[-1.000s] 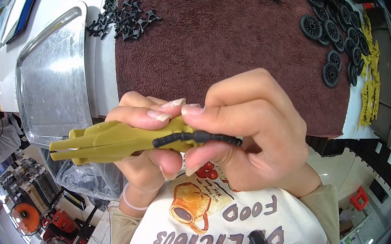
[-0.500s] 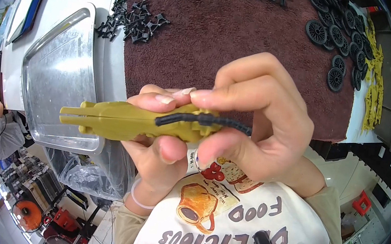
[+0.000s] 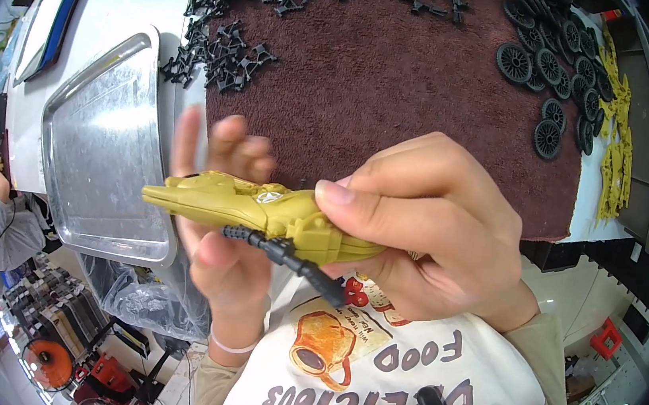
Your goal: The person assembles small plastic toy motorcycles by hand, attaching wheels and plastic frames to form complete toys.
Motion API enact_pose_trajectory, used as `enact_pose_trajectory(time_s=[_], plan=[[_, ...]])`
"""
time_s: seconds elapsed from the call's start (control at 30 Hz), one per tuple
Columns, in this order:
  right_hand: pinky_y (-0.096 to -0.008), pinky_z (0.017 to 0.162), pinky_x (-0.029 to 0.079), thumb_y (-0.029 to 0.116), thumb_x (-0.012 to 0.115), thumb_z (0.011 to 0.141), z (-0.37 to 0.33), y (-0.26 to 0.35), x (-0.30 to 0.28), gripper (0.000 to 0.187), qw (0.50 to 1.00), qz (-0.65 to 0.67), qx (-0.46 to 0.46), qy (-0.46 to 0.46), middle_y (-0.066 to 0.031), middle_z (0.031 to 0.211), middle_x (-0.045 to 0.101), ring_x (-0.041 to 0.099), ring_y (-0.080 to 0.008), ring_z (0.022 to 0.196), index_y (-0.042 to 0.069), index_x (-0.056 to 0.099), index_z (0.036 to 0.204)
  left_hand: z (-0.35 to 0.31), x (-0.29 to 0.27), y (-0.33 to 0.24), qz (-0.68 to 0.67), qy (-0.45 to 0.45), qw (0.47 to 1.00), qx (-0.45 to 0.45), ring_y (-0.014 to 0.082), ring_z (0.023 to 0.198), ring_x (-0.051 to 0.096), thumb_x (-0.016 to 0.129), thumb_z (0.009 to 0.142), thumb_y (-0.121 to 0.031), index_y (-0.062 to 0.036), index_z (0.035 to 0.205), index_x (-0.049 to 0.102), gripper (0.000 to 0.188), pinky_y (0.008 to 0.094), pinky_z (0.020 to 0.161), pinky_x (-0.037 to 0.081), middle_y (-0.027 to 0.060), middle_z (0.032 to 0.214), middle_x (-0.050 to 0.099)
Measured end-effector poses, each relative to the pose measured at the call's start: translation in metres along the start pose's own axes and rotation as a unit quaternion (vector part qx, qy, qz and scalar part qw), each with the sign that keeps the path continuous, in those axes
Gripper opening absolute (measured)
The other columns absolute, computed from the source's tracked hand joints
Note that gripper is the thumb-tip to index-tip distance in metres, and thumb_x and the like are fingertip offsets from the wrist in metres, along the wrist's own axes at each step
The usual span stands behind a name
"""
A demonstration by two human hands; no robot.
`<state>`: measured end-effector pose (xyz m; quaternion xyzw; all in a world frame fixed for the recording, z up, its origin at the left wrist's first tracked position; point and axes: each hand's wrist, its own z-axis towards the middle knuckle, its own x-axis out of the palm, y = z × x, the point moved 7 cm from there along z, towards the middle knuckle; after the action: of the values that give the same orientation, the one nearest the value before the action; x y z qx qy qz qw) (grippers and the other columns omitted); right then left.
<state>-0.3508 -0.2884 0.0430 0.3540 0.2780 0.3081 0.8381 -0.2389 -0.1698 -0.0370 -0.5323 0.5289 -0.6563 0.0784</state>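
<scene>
Over the towel's near edge, my right hand grips the right end of an olive-yellow plastic toy vehicle body between thumb and fingers. A small star mark shows on the body's side, and its narrow end points left. A black ribbed bar sits across the underside, slanting down to the right. My left hand is open behind and below the body, fingers spread and slightly blurred; the body hides part of it. Whether its thumb touches the black bar, I cannot tell.
A brown towel covers the table. Small black frame-like parts are heaped at its far left. Black spoked wheels lie far right, beside yellow plastic pieces and a grey bin. A metal tray stands left.
My left hand has let go of the toy body and spread its fingers. The body has turned, showing its side. My right hand has shifted its grip onto the body's right end.
</scene>
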Motion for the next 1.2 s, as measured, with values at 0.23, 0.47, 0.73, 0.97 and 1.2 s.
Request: enact_pose_trajectory(time_s=[0.23,0.47,0.73,0.97,1.2], plan=[[-0.0288,0.063,0.054,-0.009,0.075,0.066,0.001,-0.010,0.001,0.030,0.996,0.076,-0.036,0.015,-0.0110,0.090,0.064,0.064,-0.0203,0.076,0.000,0.070,0.095,-0.008,0.017,-0.051,0.423,0.151,0.864,0.226,0.0277,0.092,0.066,0.079,0.076,-0.020,0.0055,0.100,0.066,0.038,0.0372,0.085,0.051,0.0176,0.094,0.068],[-0.0290,0.067,0.056,0.010,0.079,0.073,0.006,-0.019,-0.001,0.025,0.994,0.099,0.035,0.039,-0.0137,0.093,0.066,0.065,-0.0196,0.078,0.000,0.069,0.094,-0.017,0.033,-0.037,0.509,0.120,0.797,0.302,0.0263,0.079,0.066,0.061,0.063,0.012,0.0045,0.095,0.067,0.034,0.0356,0.075,0.050,0.0141,0.090,0.070],[-0.0307,0.065,0.054,0.025,0.077,0.074,0.001,-0.005,0.003,0.033,0.998,0.057,0.014,0.017,-0.0107,0.093,0.066,0.063,-0.0193,0.074,0.001,0.069,0.096,-0.026,0.050,-0.046,0.555,0.128,0.711,0.412,0.0182,0.073,0.066,0.075,0.073,-0.011,-0.0047,0.097,0.067,0.026,0.0295,0.069,0.041,0.0049,0.086,0.070],[-0.0308,0.066,0.054,0.024,0.075,0.076,0.001,0.001,0.002,0.031,0.998,0.067,0.004,0.018,-0.0102,0.093,0.065,0.063,-0.0201,0.077,0.002,0.068,0.097,-0.035,0.055,-0.053,0.608,0.132,0.663,0.416,0.0190,0.073,0.066,0.071,0.080,-0.017,-0.0046,0.097,0.066,0.022,0.0317,0.072,0.040,0.0070,0.089,0.071],[-0.0298,0.068,0.053,0.021,0.075,0.077,0.008,-0.016,0.012,0.033,0.996,0.028,0.070,0.056,-0.0140,0.099,0.067,0.064,-0.0269,0.082,0.000,0.069,0.101,-0.002,0.045,-0.069,0.597,0.159,0.707,0.343,0.0245,0.074,0.064,0.073,0.063,0.001,-0.0017,0.096,0.068,0.033,0.0340,0.067,0.049,0.0098,0.085,0.067]])
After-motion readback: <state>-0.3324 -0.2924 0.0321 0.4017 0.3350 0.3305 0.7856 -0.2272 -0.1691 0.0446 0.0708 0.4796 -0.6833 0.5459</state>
